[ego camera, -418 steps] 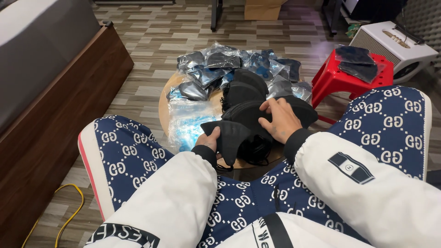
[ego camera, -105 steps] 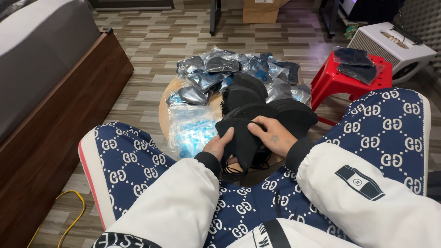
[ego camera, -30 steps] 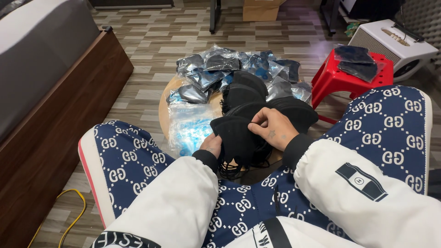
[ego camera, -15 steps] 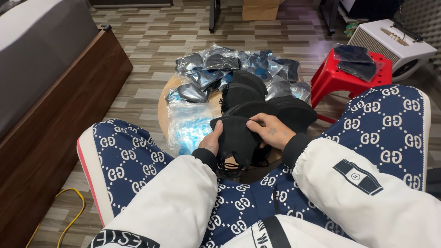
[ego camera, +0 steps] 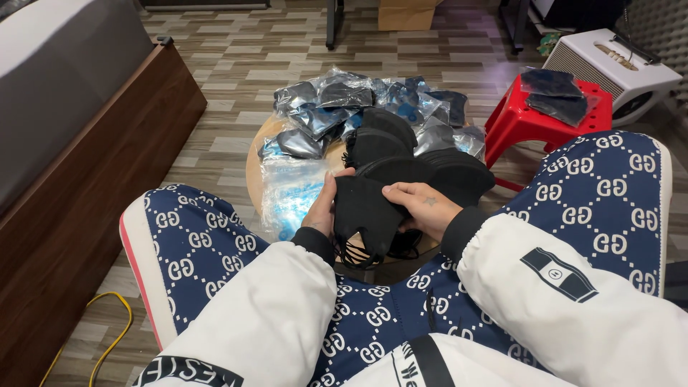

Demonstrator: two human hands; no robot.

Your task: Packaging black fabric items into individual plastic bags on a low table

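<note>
Fingers: left hand (ego camera: pixel 320 209) pinches the left edge of a black fabric mask (ego camera: pixel 365 215); right hand (ego camera: pixel 423 208) closes its fingertips on the right edge.
Mask: held between both hands just above the near rim of the round wooden table (ego camera: pixel 254 161), over the lap, ear loops dangling below.
Handling: looks light, soft and floppy, not fragile; it probably sags unless held at both side edges or by the loops.
Stack: more black masks (ego camera: pixel 408 154) are piled just beyond the hands.
Bags: crinkled clear plastic bags (ego camera: pixel 337 104), some holding dark masks, cover the far half of the table; an empty one (ego camera: pixel 287 190) lies at left.
Stool: red plastic stool (ego camera: pixel 523 122) at right carries two bagged masks.
Room: wood-pattern floor, brown bed frame (ego camera: pixel 93 186) at left, yellow cable (ego camera: pixel 107 337) beside it.
</note>
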